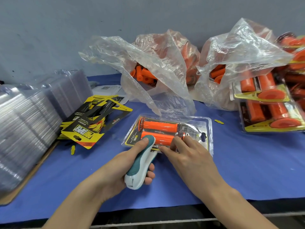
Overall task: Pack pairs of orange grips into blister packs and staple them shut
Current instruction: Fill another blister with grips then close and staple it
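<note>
A clear blister pack (198, 124) lies in the middle of the blue mat and holds two orange grips (160, 125) side by side over a printed card. My left hand (125, 164) is shut on a white and teal stapler (142, 162), whose nose sits over the pack's near edge. My right hand (186, 152) rests on that near edge with its fingers spread, pressing the pack down next to the stapler's nose.
Two clear plastic bags (165, 66) of loose orange grips stand at the back. Closed packs (267, 103) are piled at the right. Yellow and black cards (92, 119) and stacks of empty blister shells (28, 123) lie at the left. The table's front edge (165, 217) is near me.
</note>
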Action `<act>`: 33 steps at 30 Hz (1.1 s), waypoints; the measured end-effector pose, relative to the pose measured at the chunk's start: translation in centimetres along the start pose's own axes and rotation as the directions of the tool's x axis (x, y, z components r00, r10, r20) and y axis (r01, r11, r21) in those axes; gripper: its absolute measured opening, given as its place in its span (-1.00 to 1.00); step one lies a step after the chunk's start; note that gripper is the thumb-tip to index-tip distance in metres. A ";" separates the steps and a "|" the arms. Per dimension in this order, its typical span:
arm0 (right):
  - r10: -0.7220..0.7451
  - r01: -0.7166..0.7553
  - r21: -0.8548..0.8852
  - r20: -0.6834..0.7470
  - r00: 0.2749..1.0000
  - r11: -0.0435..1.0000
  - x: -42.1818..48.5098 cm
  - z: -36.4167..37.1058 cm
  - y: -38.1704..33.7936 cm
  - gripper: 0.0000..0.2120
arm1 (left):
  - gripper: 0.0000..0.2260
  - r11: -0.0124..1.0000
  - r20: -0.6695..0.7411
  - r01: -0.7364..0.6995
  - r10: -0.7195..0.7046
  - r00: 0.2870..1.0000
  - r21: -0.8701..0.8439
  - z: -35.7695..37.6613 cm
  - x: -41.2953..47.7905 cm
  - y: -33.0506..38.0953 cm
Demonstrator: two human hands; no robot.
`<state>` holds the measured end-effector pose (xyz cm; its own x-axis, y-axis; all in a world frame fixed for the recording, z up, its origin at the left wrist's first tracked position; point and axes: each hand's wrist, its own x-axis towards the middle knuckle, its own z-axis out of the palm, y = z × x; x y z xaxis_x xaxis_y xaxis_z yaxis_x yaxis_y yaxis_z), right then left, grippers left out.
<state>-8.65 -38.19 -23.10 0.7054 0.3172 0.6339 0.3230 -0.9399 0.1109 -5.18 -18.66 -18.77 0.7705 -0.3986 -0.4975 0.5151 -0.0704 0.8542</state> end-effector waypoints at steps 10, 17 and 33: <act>-0.020 0.020 -0.020 0.005 1.000 1.000 -0.1 -0.2 -0.1 -0.73 | -0.47 1.000 0.021 0.014 -0.014 1.000 0.023 0.4 0.5 -0.2; -0.023 0.023 -0.021 -0.006 1.000 1.000 -0.1 0.2 -0.2 -0.78 | -0.47 1.000 0.009 0.011 -0.011 1.000 0.019 0.4 0.6 -0.4; -0.001 0.000 0.012 0.043 0.999 1.000 2.6 0.7 -2.0 -0.77 | -0.59 1.000 0.073 -0.010 0.008 0.997 0.025 0.6 0.6 0.0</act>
<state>-7.03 -35.42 -22.17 0.7317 0.3230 0.6002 0.3309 -0.9382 0.1015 -4.92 -19.51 -18.97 0.7453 -0.4646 -0.4781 0.4976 -0.0897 0.8628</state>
